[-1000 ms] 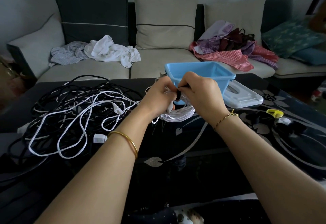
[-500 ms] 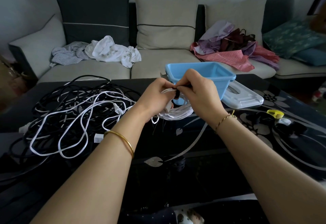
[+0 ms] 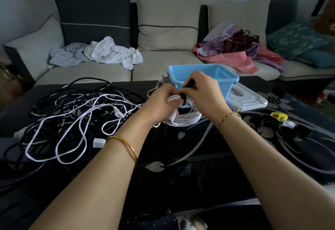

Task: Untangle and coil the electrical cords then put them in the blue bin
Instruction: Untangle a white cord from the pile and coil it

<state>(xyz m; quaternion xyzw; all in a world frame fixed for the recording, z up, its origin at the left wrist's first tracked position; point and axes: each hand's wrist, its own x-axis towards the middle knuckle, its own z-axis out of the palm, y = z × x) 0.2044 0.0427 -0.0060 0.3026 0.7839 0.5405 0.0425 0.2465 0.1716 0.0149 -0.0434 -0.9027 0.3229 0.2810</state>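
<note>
Both hands meet in the middle here. The left hand (image 3: 163,101) has its fingers curled round a coil of thin white flat cord (image 3: 186,119), wound into a tidy oval of many loops. A chunky white plug end pokes out below the palm. The right hand (image 3: 204,92) pinches a black fabric strap (image 3: 183,96) that's wrapped over the top of the coil, with the loose tail sticking up past the thumb. The coil's lower loops hang under both hands, and I can't tell if they touch the table.

Right behind the hands sits the light blue plastic bin (image 3: 227,75), a rectangular tub, and what I can see of its inside is bare. Just past the right hand, beside the bin, lies a flat white plastic lid (image 3: 250,101).

Off to the left of the left hand is the tangled heap of black and white cords (image 3: 72,115), loops crossing all over, with a white two-pin plug (image 3: 117,112) and a small white adapter block (image 3: 99,142) in the mess.

There's a gold bangle (image 3: 125,143) on the left wrist and a thin gold bracelet (image 3: 228,116) on the right. Everything's on a glossy black glass table with silver flower patterns (image 3: 199,157). Further right of the right hand are some black ties and a yellow clip (image 3: 279,115). Beyond the bin is a grey-beige sofa (image 3: 163,63) with piles of clothes on it.
</note>
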